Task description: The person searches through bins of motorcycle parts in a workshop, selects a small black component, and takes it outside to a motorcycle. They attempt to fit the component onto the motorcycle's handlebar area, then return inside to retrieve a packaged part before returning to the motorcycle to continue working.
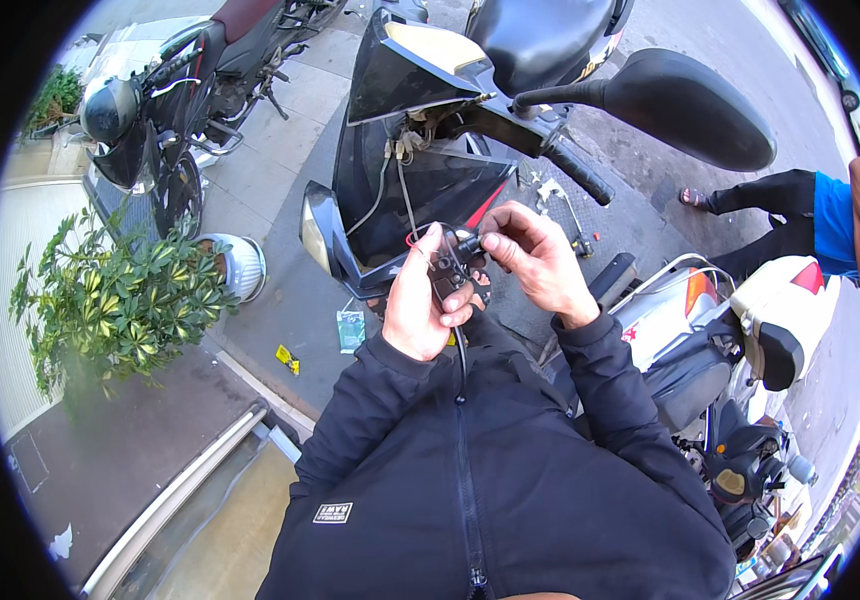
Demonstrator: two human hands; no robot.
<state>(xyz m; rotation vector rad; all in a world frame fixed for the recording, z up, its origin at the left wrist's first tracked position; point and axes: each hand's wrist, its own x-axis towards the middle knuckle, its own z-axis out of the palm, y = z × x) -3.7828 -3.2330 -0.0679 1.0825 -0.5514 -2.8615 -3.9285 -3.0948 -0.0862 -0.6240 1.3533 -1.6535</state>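
Observation:
Between both hands, in front of my chest, is a small black part with a short cylinder and a black cable that hangs down over my jacket. My left hand is closed around its body, thumb up along the side. A thin red wire loop shows beside that thumb. The thumb and fingers of my right hand pinch the end of the cylinder. Just beyond the hands stands a scooter with a dark front panel. Loose grey wires with white connectors hang from beneath its handlebar.
A black mirror and handlebar grip jut out at the upper right. Parked motorbikes stand at the upper left and right. A potted plant is on the left. Small packets lie on the pavement. A person in blue is at far right.

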